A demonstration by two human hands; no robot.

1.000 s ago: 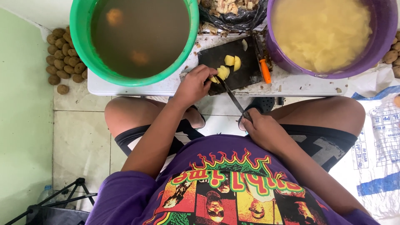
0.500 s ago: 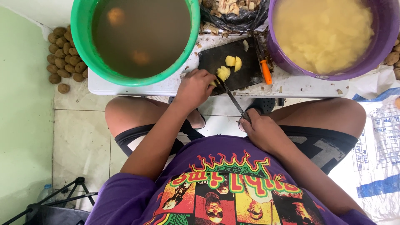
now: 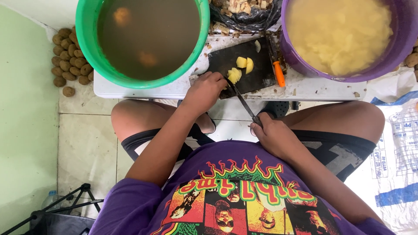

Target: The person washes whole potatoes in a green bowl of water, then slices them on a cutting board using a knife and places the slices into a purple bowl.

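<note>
Purple printed tee, black shorts

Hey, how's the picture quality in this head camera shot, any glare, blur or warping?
Head view: soft, even light, no hard shadows; the left hand, right hand and knife look sharp, without motion blur; pale reflections sit on the murky water in the green tub; the wide lens bows the purple tub and frame edges.

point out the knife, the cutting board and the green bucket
knife (image 3: 242, 101), head view, on the middle of the blade.
cutting board (image 3: 261, 74), head view, on a bare dark patch right of the yellow pieces.
green bucket (image 3: 89, 48), head view, on its left rim.
</note>
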